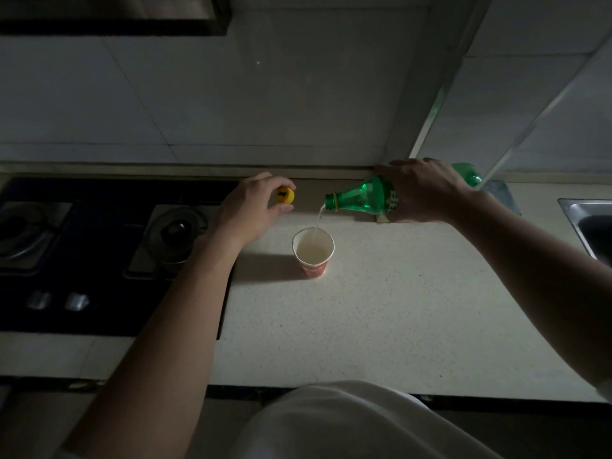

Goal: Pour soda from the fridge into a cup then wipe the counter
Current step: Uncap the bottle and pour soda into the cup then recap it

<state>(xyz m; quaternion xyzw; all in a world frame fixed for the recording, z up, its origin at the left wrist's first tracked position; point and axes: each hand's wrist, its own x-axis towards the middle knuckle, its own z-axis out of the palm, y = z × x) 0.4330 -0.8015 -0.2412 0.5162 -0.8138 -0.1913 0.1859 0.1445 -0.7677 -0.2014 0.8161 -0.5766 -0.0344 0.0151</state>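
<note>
Right hand [420, 190] gripping green bottle [367, 197] tipped leftward, soda streaming into paper cup [313, 251] standing on counter [381, 309] below and between both hands, left hand [248, 207] pinching yellow cap [285, 195] just left of bottle mouth, stove [99, 253] lying at left, sink [589, 223] sitting at right edge

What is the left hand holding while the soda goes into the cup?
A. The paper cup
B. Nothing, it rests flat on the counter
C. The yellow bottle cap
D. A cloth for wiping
C: the left hand pinches the yellow bottle cap in its fingertips above the counter, while the right hand tilts the green bottle over the cup.
</note>
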